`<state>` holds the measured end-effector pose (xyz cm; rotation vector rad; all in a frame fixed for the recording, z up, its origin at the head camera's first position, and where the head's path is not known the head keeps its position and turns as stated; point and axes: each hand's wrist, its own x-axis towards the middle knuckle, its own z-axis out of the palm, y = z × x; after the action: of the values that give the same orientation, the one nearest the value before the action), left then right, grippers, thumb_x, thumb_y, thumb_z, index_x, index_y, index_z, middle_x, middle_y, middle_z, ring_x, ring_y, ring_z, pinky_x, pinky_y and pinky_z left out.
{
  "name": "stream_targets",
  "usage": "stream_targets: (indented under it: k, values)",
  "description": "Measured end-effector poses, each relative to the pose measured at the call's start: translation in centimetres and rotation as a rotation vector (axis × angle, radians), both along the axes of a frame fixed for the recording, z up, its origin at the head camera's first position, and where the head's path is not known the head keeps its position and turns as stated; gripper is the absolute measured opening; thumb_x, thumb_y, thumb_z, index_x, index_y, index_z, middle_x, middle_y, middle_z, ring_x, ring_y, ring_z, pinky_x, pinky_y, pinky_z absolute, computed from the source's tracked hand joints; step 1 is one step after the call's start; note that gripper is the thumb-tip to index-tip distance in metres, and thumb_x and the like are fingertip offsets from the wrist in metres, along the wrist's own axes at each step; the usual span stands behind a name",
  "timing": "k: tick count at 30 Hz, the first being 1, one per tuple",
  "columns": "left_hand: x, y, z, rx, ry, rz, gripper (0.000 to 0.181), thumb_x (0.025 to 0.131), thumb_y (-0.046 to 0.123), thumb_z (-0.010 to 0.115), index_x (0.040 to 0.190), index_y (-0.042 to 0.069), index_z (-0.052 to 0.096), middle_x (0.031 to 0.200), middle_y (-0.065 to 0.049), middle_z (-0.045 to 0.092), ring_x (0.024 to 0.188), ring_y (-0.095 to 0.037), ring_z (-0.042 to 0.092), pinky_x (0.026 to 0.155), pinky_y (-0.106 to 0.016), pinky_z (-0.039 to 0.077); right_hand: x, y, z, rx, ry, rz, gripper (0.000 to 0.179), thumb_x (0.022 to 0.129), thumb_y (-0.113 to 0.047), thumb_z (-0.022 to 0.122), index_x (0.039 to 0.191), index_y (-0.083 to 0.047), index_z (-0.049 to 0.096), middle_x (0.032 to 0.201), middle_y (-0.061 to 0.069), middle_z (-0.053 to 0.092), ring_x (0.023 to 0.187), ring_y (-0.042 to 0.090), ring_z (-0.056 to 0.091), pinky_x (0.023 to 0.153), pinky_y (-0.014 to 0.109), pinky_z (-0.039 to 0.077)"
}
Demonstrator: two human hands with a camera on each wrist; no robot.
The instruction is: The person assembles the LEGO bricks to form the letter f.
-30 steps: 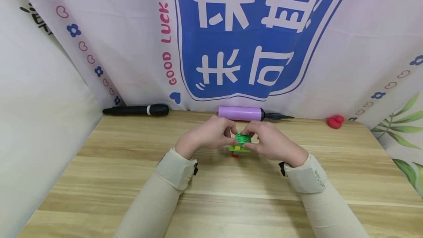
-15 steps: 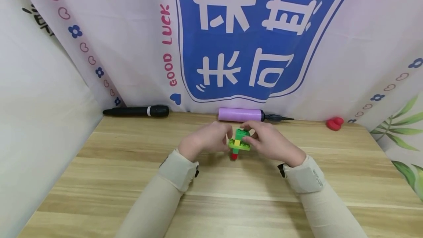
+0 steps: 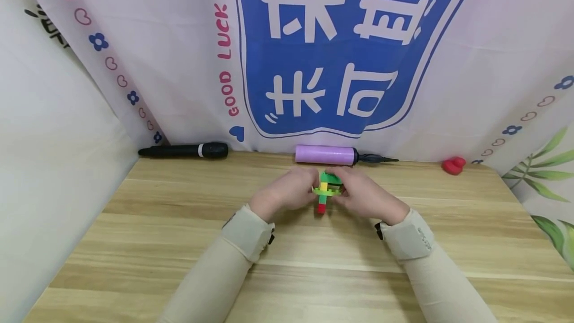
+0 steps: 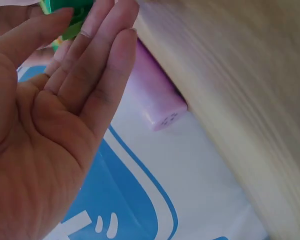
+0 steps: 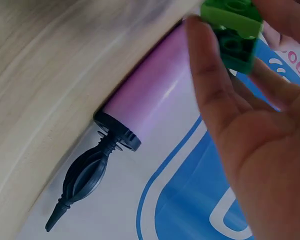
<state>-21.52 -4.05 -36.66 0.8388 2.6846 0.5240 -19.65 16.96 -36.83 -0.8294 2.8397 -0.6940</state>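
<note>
A small build of toy building bricks (image 3: 323,199) stands between the two hands, over the wooden table. Its red brick (image 3: 322,209) is lowest in the head view; above come a green brick, a lime plate (image 3: 329,192), a yellow brick (image 3: 324,187) and a green top (image 3: 331,179). My left hand (image 3: 289,188) pinches the build's left side, thumb beside a green brick (image 4: 80,5) in the left wrist view. From the right, my right hand (image 3: 365,194) grips it with thumb and fingers around the green bricks (image 5: 227,20). Fingers hide part of the build.
A purple hand pump (image 3: 325,155) with a black nozzle lies behind the hands along the cloth backdrop (image 3: 179,64). To the back left lies a black microphone-like object (image 3: 184,150). A small red object (image 3: 454,165) sits at the back right of the wooden table (image 3: 287,283).
The left fingers loosened from the build's top, then closed in on its left side. My right hand has shifted slightly down around the green bricks. The build's lower red end now shows more.
</note>
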Motion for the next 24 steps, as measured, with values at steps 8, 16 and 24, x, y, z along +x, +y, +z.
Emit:
stream_targets:
  k: [8, 16, 24]
  values:
    - [0.3, 0.3, -0.2, -0.053, 0.059, 0.008, 0.009, 0.100, 0.005, 0.067, 0.107, 0.007, 0.072, 0.097, -0.002, 0.070, 0.085, -0.018, 0.060, 0.085, -0.033, 0.054, -0.3, 0.0, -0.7, 0.076, 0.021, 0.004, 0.042, 0.096, -0.002, 0.073, 0.137, 0.001, 0.065, 0.129, 0.016, 0.071, 0.091, 0.019, 0.067, 0.088, 0.042, 0.059]
    - [0.1, 0.3, -0.5, -0.058, 0.061, 0.024, 0.015, 0.101, 0.009, 0.068, 0.115, 0.007, 0.073, 0.108, -0.004, 0.074, 0.094, -0.017, 0.065, 0.096, -0.036, 0.057, -0.4, 0.2, -0.7, 0.102, 0.023, -0.024, 0.041, 0.096, -0.006, 0.074, 0.136, -0.003, 0.067, 0.131, 0.013, 0.070, 0.094, 0.020, 0.068, 0.089, 0.044, 0.059]
    - [-0.2, -2.3, 2.8, 0.053, 0.084, 0.160, 0.037, 0.103, 0.029, 0.071, 0.132, 0.007, 0.067, 0.109, -0.006, 0.075, 0.091, -0.019, 0.069, 0.087, -0.037, 0.059, -0.3, 2.6, 2.3, -0.050, 0.128, -0.119, 0.044, 0.108, -0.031, 0.063, 0.143, -0.004, 0.062, 0.139, 0.018, 0.067, 0.116, 0.035, 0.069, 0.099, 0.055, 0.056]
